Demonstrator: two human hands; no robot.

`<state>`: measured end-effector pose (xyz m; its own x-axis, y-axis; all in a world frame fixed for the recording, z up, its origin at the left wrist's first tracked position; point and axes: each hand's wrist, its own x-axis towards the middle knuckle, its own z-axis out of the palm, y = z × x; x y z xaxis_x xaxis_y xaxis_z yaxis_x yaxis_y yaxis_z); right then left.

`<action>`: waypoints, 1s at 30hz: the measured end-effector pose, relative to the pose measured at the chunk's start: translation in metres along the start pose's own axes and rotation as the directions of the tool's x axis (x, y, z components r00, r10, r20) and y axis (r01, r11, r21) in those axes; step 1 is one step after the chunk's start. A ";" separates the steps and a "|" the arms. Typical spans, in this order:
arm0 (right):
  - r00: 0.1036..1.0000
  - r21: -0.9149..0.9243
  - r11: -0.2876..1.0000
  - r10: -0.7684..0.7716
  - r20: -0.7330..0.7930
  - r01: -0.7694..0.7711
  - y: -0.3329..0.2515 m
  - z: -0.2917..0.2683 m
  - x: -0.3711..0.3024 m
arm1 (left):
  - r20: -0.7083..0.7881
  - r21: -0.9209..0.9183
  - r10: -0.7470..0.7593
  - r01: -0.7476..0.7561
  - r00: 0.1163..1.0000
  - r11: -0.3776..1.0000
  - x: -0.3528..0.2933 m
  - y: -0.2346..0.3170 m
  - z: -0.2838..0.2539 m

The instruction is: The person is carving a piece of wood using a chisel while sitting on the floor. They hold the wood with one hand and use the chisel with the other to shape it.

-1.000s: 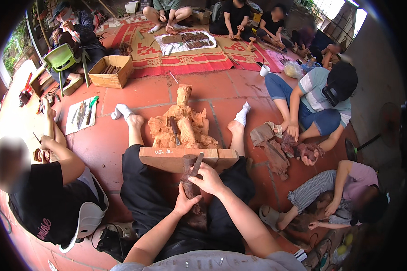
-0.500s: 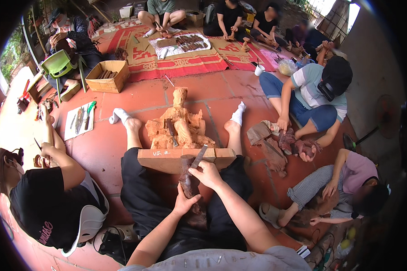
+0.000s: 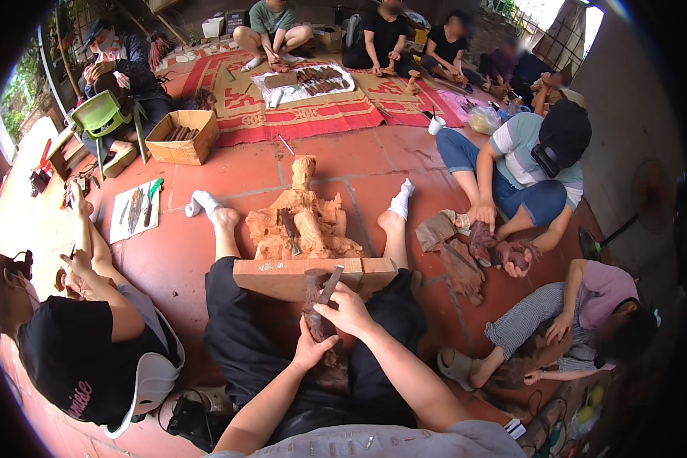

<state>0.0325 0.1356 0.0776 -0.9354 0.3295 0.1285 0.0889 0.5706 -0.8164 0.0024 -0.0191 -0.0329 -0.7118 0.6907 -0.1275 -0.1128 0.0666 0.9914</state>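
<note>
The left hand (image 3: 314, 345) wraps round a dark wooden piece (image 3: 314, 288) standing between the knees, near side of the pale carved figure (image 3: 307, 217). The right hand (image 3: 346, 309) pinches a flat tool (image 3: 331, 282) against its right side. The piece seems part-shaped: its far end is plain and rounded, its near end rough; how much remains cannot be told.

A flat tool (image 3: 330, 285) slants beside dark carved wood (image 3: 320, 325).

The wearer's two hands (image 3: 313, 348) (image 3: 345, 311) hold one dark carving (image 3: 322, 327), one flat tool (image 3: 331, 282).
</note>
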 end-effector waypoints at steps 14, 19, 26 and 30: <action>0.973 -0.096 0.973 -0.217 -0.072 0.210 0.001 0.010 -0.015 | -0.002 0.043 -0.072 0.072 0.997 0.997 -0.004 0.007 -0.001; 0.990 0.129 0.981 0.141 0.027 -0.143 0.009 -0.005 0.014 | -0.018 0.018 -0.115 0.115 0.993 0.993 -0.005 0.008 0.000; 0.970 -0.093 0.970 -0.231 -0.073 0.224 0.003 0.014 -0.006 | 0.016 -0.089 -0.014 0.016 1.000 0.996 0.001 -0.021 0.000; 0.998 0.016 0.998 -0.055 -0.040 0.056 0.006 0.003 0.007 | -0.011 -0.002 -0.080 0.080 0.997 0.997 -0.005 0.008 -0.001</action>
<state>0.0254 0.1392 0.0725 -0.9243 0.3274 0.1960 0.0307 0.5759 -0.8169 0.0042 -0.0222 -0.0240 -0.7084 0.6749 -0.2068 -0.1710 0.1202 0.9779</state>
